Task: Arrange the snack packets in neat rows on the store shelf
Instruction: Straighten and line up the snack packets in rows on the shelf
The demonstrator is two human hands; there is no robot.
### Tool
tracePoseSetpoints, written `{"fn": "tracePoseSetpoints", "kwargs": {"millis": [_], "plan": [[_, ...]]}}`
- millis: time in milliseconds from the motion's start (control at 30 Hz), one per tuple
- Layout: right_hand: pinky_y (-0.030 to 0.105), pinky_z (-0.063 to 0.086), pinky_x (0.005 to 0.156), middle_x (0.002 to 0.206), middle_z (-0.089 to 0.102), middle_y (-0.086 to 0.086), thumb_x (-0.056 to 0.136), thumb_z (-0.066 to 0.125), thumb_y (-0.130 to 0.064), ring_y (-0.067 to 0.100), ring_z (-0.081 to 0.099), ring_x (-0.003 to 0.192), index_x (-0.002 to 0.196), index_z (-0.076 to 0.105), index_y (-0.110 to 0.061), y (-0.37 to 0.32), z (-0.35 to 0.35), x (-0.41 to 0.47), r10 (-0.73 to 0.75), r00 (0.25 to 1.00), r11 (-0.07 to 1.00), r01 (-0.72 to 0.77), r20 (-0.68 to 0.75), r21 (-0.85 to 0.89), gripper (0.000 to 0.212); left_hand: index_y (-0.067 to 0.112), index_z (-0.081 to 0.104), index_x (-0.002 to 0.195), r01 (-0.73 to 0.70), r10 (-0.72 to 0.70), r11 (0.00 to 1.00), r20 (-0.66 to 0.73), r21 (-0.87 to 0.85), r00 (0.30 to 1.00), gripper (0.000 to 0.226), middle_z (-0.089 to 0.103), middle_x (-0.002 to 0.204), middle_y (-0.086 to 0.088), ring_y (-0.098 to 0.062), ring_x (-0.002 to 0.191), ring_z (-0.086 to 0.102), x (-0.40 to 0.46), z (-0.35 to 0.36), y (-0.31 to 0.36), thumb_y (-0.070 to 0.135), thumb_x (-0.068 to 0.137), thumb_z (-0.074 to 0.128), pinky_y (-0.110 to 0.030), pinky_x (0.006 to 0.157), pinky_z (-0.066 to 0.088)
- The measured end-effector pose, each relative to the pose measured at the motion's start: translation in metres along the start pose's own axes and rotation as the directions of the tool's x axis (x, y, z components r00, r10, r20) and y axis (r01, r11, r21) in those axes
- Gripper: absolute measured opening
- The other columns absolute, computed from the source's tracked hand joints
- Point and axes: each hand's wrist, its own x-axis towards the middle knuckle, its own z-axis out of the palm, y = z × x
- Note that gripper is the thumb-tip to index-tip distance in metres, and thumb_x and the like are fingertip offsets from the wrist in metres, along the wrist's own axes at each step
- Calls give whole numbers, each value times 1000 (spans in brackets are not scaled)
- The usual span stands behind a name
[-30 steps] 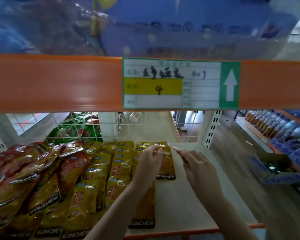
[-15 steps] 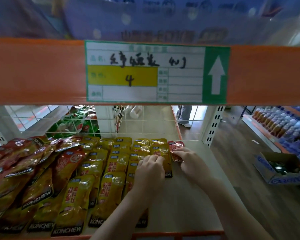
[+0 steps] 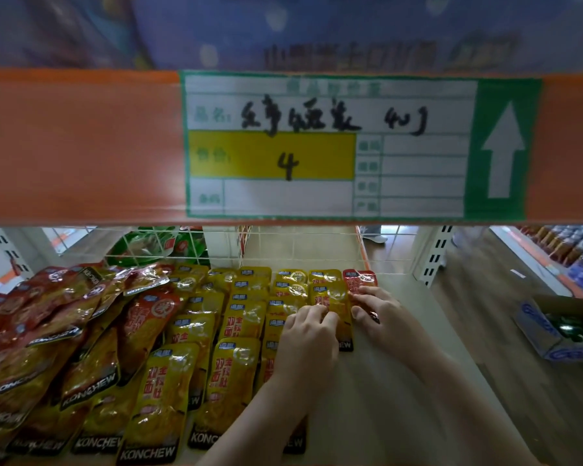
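Both hands are down on the shelf [image 3: 401, 398] now, side by side near the back. My left hand [image 3: 308, 334] sits knuckles-up on the yellow packets [image 3: 239, 361], fingers curled down onto the top of the rightmost yellow column; whether it is gripping one or just pressing, I can't tell from here. My right hand [image 3: 381, 317] is just beside it, fingertips on the red packet [image 3: 359, 280], which lies flat at the far right end of the back row, touching the last yellow packet on its left. The thumb side is hidden, so pinch or press, I can't say. The two hands are close together but not touching, with a strip of yellow packet showing between them.

The yellow packets run in overlapping columns from the wire back [image 3: 317, 250] towards the front edge, lying flat, labels up. Left of them there's a loose, tilted heap of red-orange packets [image 3: 48, 331], overlapping one another and not in rows. To the right of my hands the pale shelf board is bare wood.

Across the top, the orange beam [image 3: 81, 146] of the level above carries a green-bordered price tag [image 3: 327, 146] with a handwritten 4 on yellow and a white arrow pointing up. Behind the wire, green packets [image 3: 155, 247]. Off to the right, on the floor, an open cardboard box [image 3: 552, 331].
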Motion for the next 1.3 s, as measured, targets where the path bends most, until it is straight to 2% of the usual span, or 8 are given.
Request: {"fn": "tracePoseSetpoints", "kwargs": {"millis": [167,300,433,533,667,767,1000,1300], "plan": [[22,34,98,132,55,2,95,53,-26,19,50,121,125,60,-12,1,0,-1,-24,998,999,25,-57,23,34,25,69,81,-8,7,999,12,37,1000,27,69,87,5,-13,83,66,0,-1,2,22,58,83,-27,69,55],[22,43,79,109,66,1,92,57,-18,17,61,92,108,69,-13,-2,-3,-1,-26,986,997,38,-168,67,21,22,68,82,-9,8,1000,11,21,1000,24,67,83,5,-14,79,65,2,-2,1,18,62,79,-27,67,54],[21,40,69,104,67,4,91,58,-15,9,55,78,104,70,-13,-12,-11,-3,-34,975,996,52,-222,75,18,17,67,90,-11,11,999,-5,-41,1000,17,67,85,2,-17,79,64,7,-11,0,14,76,60,-32,70,53],[14,39,66,103,67,4,92,57,-13,11,56,78,105,70,-11,-27,-21,-4,-58,976,993,79,-211,93,18,14,65,97,-15,14,996,-16,-86,1000,21,67,90,-1,-19,84,62,10,-30,-2,13,85,47,-34,76,51],[26,45,76,101,63,1,93,54,-13,15,59,88,107,69,-14,-57,-25,0,-86,983,980,112,-162,163,20,16,60,114,70,-74,991,-37,-113,997,26,65,103,-2,-17,93,60,14,-55,-27,17,95,43,-32,81,52],[28,45,75,94,63,-6,93,52,-20,13,59,87,106,70,-18,-91,-19,4,-158,980,963,180,-119,200,22,20,58,119,151,-154,987,-49,-61,987,27,64,110,1,-15,97,59,9,-72,-53,20,97,42,-31,85,50],[20,47,84,108,63,-14,96,50,-25,2,57,98,114,65,-24,-173,14,10,-341,940,908,326,10,262,24,22,54,125,331,-317,941,-154,75,936,33,58,122,4,-13,115,49,-16,-117,-132,14,93,49,-29,97,41],[15,50,78,107,67,-5,96,49,-17,5,63,92,109,68,-17,-230,61,31,-301,952,882,299,-52,363,23,16,44,133,501,-524,824,18,263,852,41,52,130,-6,-25,121,44,-35,-135,-200,30,95,45,-41,98,40]]}}
